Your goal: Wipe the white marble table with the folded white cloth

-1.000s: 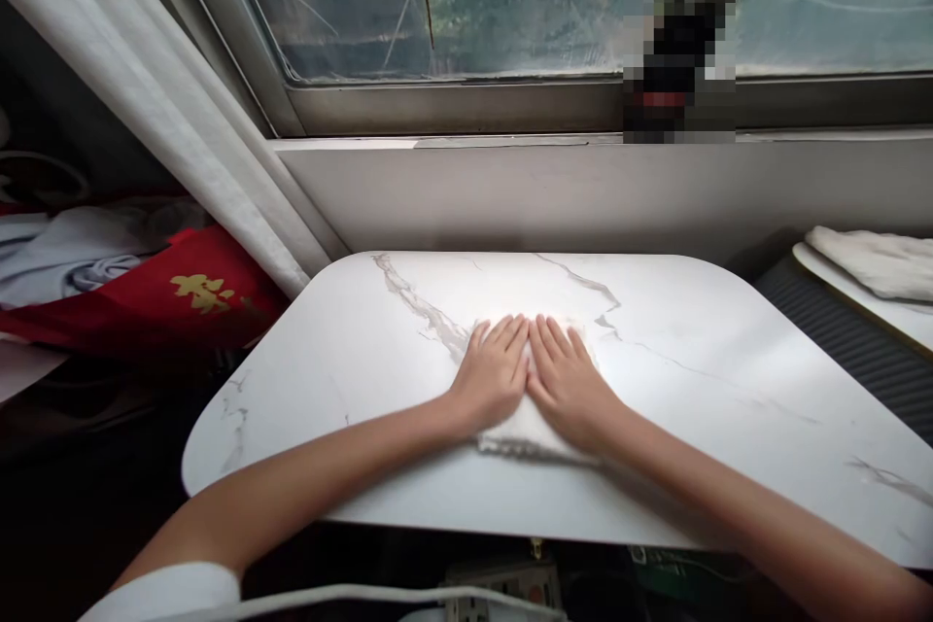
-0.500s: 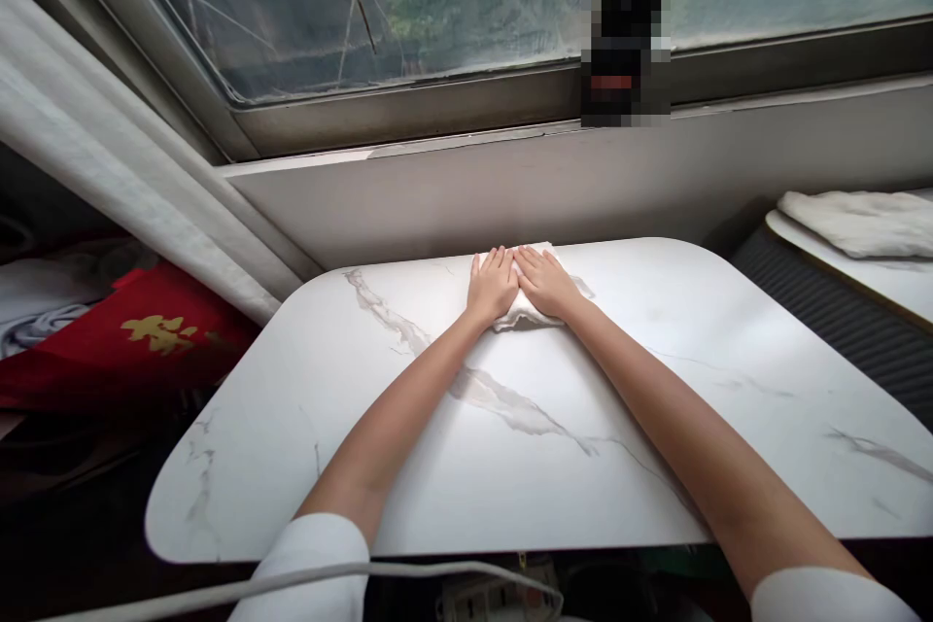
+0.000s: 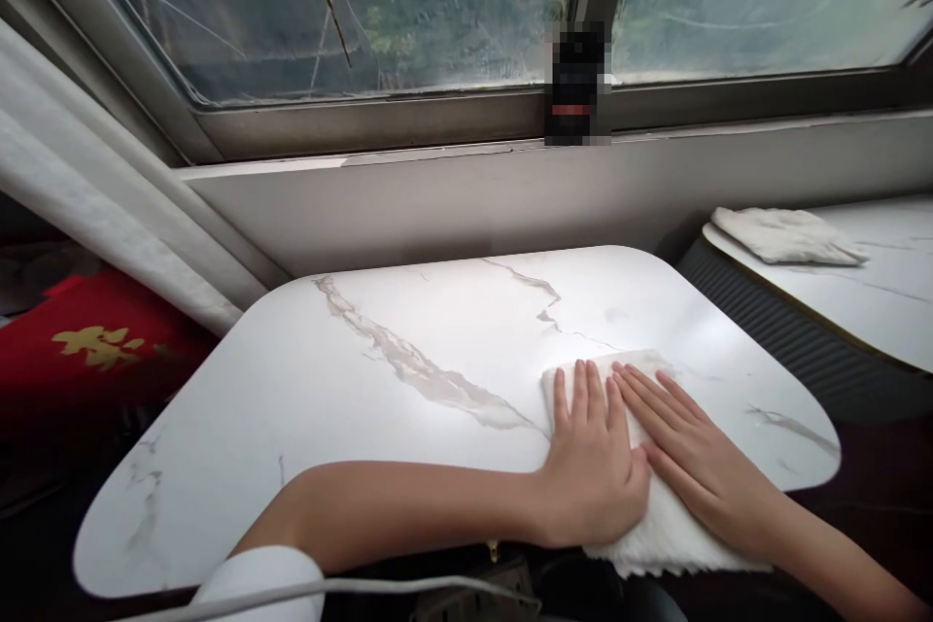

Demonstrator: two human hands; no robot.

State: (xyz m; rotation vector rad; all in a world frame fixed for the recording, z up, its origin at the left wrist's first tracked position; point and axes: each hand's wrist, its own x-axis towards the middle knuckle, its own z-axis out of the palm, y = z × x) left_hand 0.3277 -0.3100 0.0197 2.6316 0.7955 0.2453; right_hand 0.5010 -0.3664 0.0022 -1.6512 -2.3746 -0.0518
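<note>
A white cloth (image 3: 667, 520) is spread on the white marble-patterned tabletop (image 3: 240, 389), toward its right front, and its frayed near edge hangs past the table's front edge. Flat on the cloth's left part lies my left hand (image 3: 594, 462), fingers stretched out and pointing away from me. My right hand (image 3: 704, 457) presses on the cloth's right part, its fingers extended and slanting to the upper left. The fingertips of both hands almost meet. Neither hand wraps around the cloth.
A folded white cloth (image 3: 787, 235) rests on a second marble-patterned top (image 3: 896, 296) at right. Behind the table are a wall and window. At left hang a pale curtain (image 3: 109, 146) and a red item with gold lettering (image 3: 138, 379). A white cable (image 3: 394, 587) crosses the bottom.
Both hands, with the cloth under them, have come from the table's far edge to its near right edge. The view has shifted slightly to the right.
</note>
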